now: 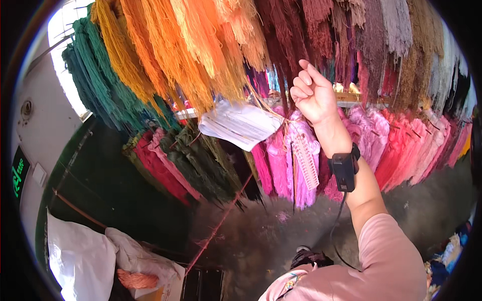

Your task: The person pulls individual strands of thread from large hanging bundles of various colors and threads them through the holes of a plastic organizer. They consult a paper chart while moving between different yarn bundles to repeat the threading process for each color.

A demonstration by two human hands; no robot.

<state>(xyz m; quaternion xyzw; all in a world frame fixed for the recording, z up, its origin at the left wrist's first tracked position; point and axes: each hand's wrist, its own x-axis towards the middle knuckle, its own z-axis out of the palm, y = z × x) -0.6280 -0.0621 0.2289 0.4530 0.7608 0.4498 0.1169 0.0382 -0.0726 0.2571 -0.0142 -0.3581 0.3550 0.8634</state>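
Observation:
My right hand [315, 95] is raised in front of the hanging yarn, just below and beside the dark maroon hanks [286, 35]. Its fingers are curled in, with one digit pointing up and to the left. I see nothing held in it. A black device [344, 171] with a cable is strapped to my right wrist. To the left of the hand, a printed white paper sheet [241, 123] hangs among the hanks. Below the hand, a pale strip with holes [305, 163] hangs against lilac-pink hanks [278, 165]. My left hand is out of view.
Orange and yellow hanks [175, 37] and teal hanks [103, 83] hang at upper left. Pink and red hanks [401, 145] fill the lower row on the right. A reddish cord [216, 231] slants across the lower left, near white plastic sacks [80, 251].

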